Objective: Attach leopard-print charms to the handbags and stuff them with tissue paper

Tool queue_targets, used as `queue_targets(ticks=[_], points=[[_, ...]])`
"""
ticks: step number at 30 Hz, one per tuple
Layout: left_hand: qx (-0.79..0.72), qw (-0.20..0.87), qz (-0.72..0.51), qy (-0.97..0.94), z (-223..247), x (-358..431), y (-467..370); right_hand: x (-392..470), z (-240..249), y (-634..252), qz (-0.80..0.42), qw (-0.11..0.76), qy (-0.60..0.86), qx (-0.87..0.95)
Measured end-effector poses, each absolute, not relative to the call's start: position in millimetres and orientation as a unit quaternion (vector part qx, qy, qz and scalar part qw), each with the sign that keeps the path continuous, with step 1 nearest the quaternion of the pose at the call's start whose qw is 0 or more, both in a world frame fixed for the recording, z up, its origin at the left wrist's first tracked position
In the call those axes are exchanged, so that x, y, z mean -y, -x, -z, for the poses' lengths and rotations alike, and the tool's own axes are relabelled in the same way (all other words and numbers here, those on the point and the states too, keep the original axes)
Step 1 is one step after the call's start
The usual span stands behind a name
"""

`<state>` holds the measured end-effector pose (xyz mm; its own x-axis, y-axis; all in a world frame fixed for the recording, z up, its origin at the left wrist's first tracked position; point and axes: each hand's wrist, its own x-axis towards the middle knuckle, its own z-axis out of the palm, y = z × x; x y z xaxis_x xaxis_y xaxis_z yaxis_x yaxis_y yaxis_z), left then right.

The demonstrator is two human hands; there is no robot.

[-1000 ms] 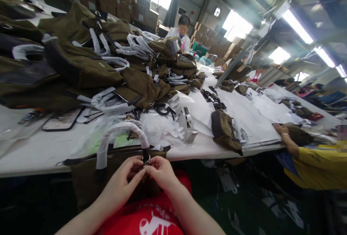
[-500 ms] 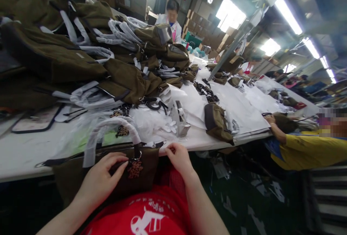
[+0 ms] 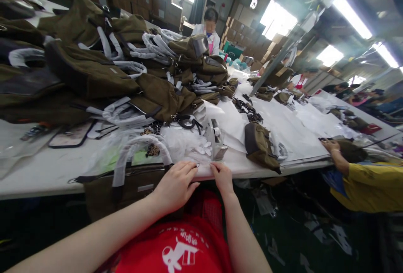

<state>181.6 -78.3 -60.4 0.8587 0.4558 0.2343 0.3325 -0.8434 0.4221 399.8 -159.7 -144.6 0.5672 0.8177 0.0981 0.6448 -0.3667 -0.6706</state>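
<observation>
A dark olive bag (image 3: 138,187) hangs at the table's front edge, its arched handle wrapped in white padding (image 3: 119,171). My left hand (image 3: 178,185) lies over the bag's right end, fingers closed together near a small metal piece (image 3: 197,165); what it grips is hidden. Just right of it, my right hand (image 3: 223,176) is pinched at the table edge, and anything between its fingertips is too small to name. A tape dispenser (image 3: 217,141) stands behind my right hand. Leopard-print charms (image 3: 153,150) lie behind the bag handle.
A large pile of olive bags (image 3: 94,71) covers the left and back of the table (image 3: 72,159). A phone (image 3: 71,135) lies at the left. One small bag (image 3: 260,145) sits right of the dispenser. A person in yellow (image 3: 371,185) works at the right.
My left hand has moved right, away from the leopard charm on the bag, to the bag's right end near my right hand. The view has shifted left.
</observation>
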Motion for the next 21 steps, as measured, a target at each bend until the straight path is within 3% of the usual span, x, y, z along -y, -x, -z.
queue_targets(ticks=[7,13,21], points=[[-0.228,0.159,-0.009,-0.961,95.9,52.4,-243.4,161.2,141.9,-399.9,-0.086,0.348,0.833,0.421],[-0.223,0.133,-0.008,-0.966,117.9,41.8,-248.4,181.1,133.1,-423.4,0.025,0.349,0.872,0.343],[-0.227,0.088,0.016,-0.970,113.9,47.7,-248.2,191.3,126.7,-429.5,0.078,0.398,0.868,0.288]])
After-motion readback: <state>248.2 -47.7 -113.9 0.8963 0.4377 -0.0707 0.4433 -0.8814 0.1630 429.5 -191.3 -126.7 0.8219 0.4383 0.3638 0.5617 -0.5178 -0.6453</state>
